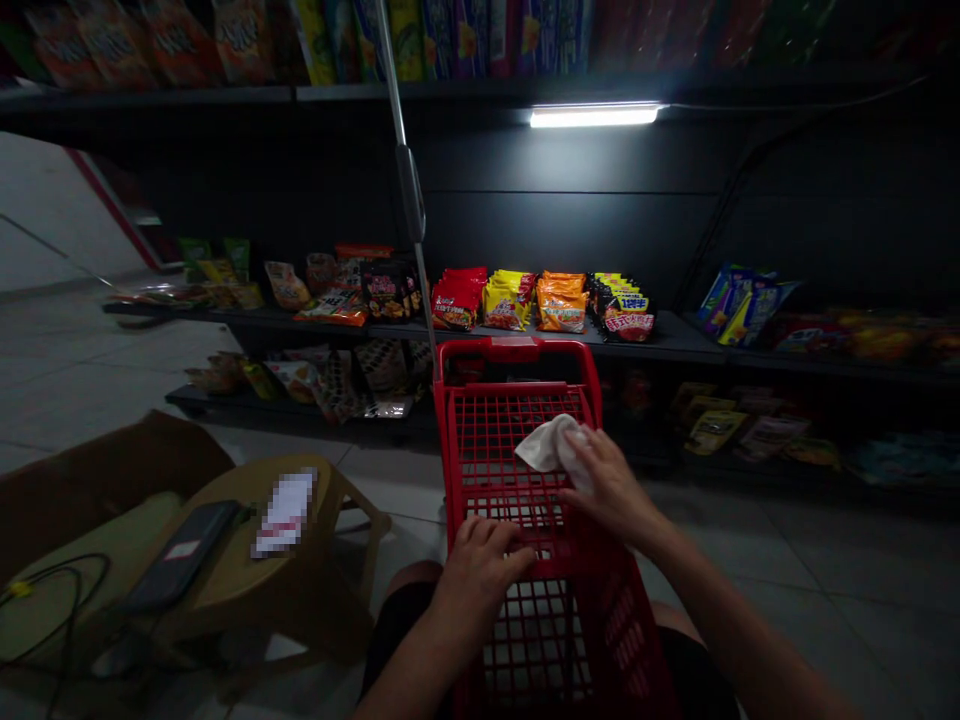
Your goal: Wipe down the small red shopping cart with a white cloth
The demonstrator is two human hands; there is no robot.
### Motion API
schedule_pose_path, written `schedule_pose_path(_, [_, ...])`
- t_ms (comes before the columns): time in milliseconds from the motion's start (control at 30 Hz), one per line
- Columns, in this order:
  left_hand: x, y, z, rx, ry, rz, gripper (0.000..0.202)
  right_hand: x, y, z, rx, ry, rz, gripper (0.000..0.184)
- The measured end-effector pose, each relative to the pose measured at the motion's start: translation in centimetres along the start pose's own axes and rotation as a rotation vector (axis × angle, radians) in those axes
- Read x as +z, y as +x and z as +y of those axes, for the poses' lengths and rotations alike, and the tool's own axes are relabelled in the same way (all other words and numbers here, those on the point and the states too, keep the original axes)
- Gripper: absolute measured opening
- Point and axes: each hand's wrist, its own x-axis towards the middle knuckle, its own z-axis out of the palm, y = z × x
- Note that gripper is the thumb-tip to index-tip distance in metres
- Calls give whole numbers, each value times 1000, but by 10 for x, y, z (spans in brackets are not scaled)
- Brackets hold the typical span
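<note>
A red plastic shopping basket (517,430), with mesh walls and a handle at its far end, stands between my knees. My right hand (604,480) presses a crumpled white cloth (551,445) against the mesh near the right side, fingers closed on it. Lower and to the left, my left hand (487,565) curls its fingers over the crossbar in the middle of the basket. Part of that bar is hidden under the fingers.
Dark shelves (667,340) ahead carry several rows of snack packets (510,300), under a lit tube lamp (592,116). A thin metal pole (411,190) rises beside the basket. At left, a stool (300,530) holds a dark flat device (187,550) and a paper, beside a cardboard box (150,455).
</note>
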Motion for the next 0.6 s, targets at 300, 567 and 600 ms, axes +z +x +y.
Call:
schedule_pose_path(300, [-7,3,-8,-16,3,-80,20,61,42,-65,-607,-63,-289,46])
schedule_pose_path(567, [-12,3,-8,13,-85,-4,20,35,107,2,-213,-307,-36,31])
schedule_pose_path(600, [-12,3,-8,19,-87,1,19,33,115,0,-139,-300,-8,30])
